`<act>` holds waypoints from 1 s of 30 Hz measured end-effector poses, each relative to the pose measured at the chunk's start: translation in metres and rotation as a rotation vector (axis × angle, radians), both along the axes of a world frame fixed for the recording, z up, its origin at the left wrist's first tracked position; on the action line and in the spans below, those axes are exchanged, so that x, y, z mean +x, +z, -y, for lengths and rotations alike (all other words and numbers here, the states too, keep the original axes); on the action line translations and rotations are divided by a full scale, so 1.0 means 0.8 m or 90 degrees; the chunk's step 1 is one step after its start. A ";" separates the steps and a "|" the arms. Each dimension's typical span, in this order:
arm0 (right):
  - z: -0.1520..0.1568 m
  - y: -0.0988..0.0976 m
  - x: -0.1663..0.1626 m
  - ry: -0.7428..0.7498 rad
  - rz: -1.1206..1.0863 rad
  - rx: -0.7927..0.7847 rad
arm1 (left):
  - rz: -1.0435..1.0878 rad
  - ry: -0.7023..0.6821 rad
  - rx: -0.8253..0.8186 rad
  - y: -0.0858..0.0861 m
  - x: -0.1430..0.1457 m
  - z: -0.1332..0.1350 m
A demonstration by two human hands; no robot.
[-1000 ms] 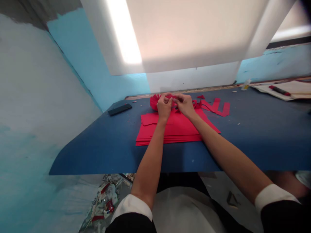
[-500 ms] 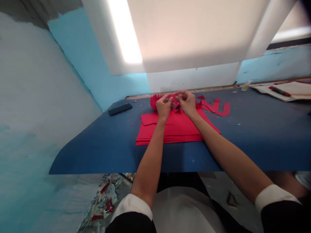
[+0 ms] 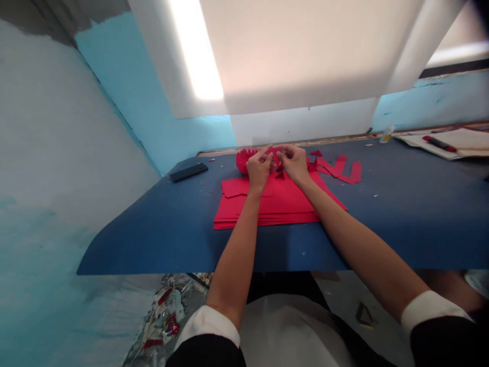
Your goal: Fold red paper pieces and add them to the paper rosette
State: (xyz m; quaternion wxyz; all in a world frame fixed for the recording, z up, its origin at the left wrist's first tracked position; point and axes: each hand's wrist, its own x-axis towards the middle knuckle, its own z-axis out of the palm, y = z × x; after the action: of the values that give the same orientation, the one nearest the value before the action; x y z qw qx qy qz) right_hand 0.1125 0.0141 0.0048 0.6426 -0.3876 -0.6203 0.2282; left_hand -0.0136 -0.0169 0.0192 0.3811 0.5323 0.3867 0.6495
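Note:
Between my hands is a small piece of red paper (image 3: 274,151), pinched at both sides. My left hand (image 3: 260,165) is closed on its left part, and my right hand (image 3: 293,162) is closed on its right part. The fingers cover much of the piece. Below them lies a stack of red paper sheets (image 3: 290,199), with a cut red piece (image 3: 235,187) on top at the left. A spiky red paper form (image 3: 244,160) stands just left of my left hand. Small folded red pieces (image 3: 280,172) lie under my right hand.
Red paper strips (image 3: 349,173) lie to the right of the stack. A black phone-like object (image 3: 189,172) is at the left of the blue table (image 3: 153,229). Back right are a small glue bottle (image 3: 387,134) and a red-black marker (image 3: 439,143) on an open notebook (image 3: 469,140).
Both hands have dipped very slightly, still pinching the red paper, whose visible shape has altered a little between the fingers. Everything else on the table looks the same.

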 end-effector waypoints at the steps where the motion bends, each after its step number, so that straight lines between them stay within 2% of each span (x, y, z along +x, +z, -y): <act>1: 0.000 0.000 0.000 0.004 0.000 0.002 | 0.000 0.001 -0.001 -0.001 0.000 -0.001; 16: 0.004 0.003 0.000 0.103 -0.069 -0.033 | 0.128 -0.054 -0.019 -0.003 0.000 -0.004; 20: 0.006 0.005 -0.001 0.095 -0.063 -0.032 | 0.108 -0.046 -0.028 -0.004 -0.002 -0.005; 26: 0.010 0.008 -0.003 0.060 -0.010 0.004 | 0.059 -0.019 0.029 -0.002 -0.002 -0.002; 30: 0.012 0.009 -0.005 0.047 -0.001 0.021 | 0.081 -0.026 -0.007 -0.001 -0.001 -0.001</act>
State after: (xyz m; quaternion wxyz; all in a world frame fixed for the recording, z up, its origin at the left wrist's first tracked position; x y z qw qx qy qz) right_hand 0.1086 0.0047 0.0120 0.6406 -0.3540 -0.6369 0.2420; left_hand -0.0146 -0.0157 0.0182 0.4209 0.4955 0.3541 0.6723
